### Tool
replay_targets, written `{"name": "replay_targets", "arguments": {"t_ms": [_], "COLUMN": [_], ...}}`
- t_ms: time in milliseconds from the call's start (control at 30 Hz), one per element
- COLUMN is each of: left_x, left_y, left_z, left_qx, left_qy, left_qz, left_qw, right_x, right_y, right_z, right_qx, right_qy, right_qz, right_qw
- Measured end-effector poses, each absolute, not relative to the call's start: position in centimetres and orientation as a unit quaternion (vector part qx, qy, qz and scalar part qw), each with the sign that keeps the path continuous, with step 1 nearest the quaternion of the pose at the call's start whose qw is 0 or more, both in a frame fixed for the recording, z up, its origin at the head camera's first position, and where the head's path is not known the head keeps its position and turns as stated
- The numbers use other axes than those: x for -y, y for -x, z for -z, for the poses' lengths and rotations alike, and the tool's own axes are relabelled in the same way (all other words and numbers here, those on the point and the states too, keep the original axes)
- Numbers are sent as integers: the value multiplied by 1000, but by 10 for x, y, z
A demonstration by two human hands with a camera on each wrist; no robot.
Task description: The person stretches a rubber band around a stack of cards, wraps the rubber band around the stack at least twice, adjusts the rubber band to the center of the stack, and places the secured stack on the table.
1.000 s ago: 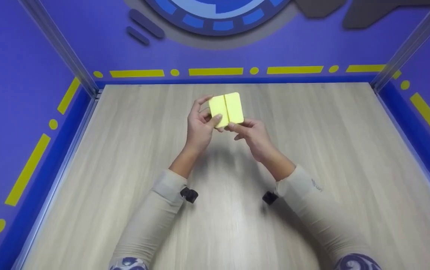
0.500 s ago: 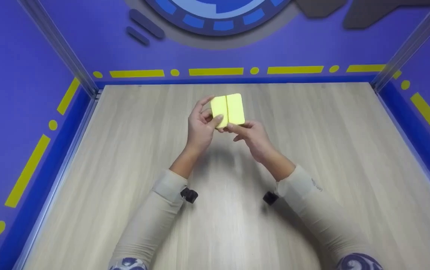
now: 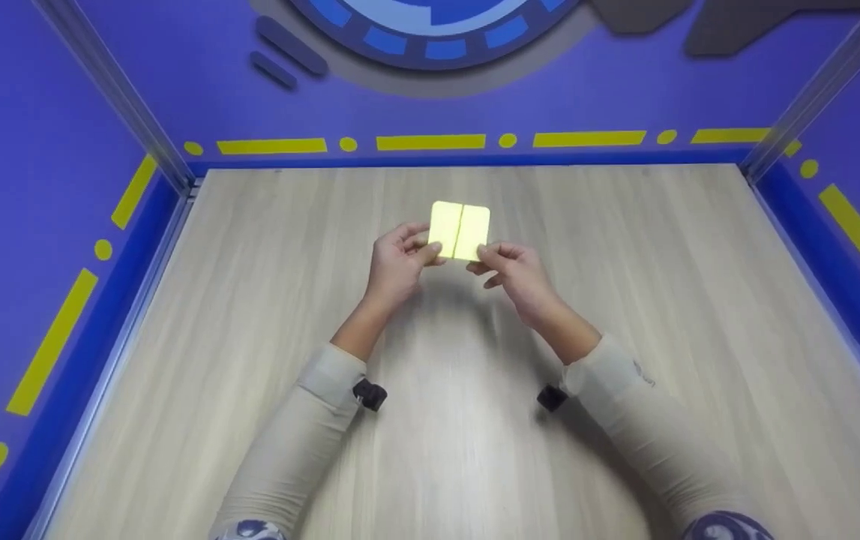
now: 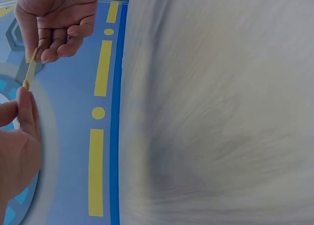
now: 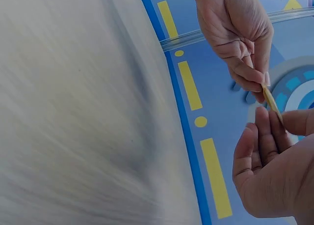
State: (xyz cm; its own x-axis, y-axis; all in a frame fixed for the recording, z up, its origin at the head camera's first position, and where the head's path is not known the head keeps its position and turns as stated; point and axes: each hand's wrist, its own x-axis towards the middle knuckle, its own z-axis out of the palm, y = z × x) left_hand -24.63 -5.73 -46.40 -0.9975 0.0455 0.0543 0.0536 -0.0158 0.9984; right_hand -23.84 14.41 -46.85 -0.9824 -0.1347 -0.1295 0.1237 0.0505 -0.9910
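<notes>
A thin yellow square (image 3: 444, 225) with rounded corners and a dark seam down its middle is held up above the table in the head view; its exact kind cannot be told. My left hand (image 3: 395, 268) pinches its lower left side, thumb on the near face. At the lower right corner, my right hand (image 3: 523, 279) pinches it between thumb and fingers. Both wrist views show the yellow square edge-on, as a narrow strip (image 4: 31, 71) between the two hands. Its far face is hidden in the head view.
Beneath the hands lies a pale wood-grain table (image 3: 250, 300). Blue panels (image 3: 370, 112) with yellow dashes stand at the back and both sides, joined by metal corner posts (image 3: 118, 90). A small black camera (image 3: 370, 394) sits on each wrist.
The yellow square has come slightly nearer and turned more upright. My right thumb has shifted from the seam's lower end to the lower right corner, and the hands are slightly farther apart.
</notes>
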Motion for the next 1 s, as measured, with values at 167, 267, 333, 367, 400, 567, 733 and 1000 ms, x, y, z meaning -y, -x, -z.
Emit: {"name": "replay_targets", "arguments": {"t_ms": [167,267,333,367,400,567,733,1000], "left_x": [60,61,61,61,61,60,58,54], "left_y": [247,249,250,251,252,258,264,272], "left_z": [474,481,485,487,489,497,505,515], "left_qx": [714,721,729,733,737,760,774,790], "left_qy": [0,-21,-34,-38,-42,-58,-71,-88], "left_qz": [700,691,681,676,671,640,619,592], "left_qw": [-30,-54,-65,-69,-73,-94,-113,-130], "right_x": [-148,-149,-149,-149,-149,-148,-149,-148], "right_y": [241,243,244,244,245,254,265,276], "right_z": [477,484,488,490,492,500,508,512], "right_qx": [-741,-758,-771,-777,-785,-829,-853,-840], "right_qy": [-23,-39,-49,-52,-55,-53,-63,-112], "right_qz": [662,640,622,612,602,536,486,483], "right_qw": [107,119,130,135,138,150,176,221]}}
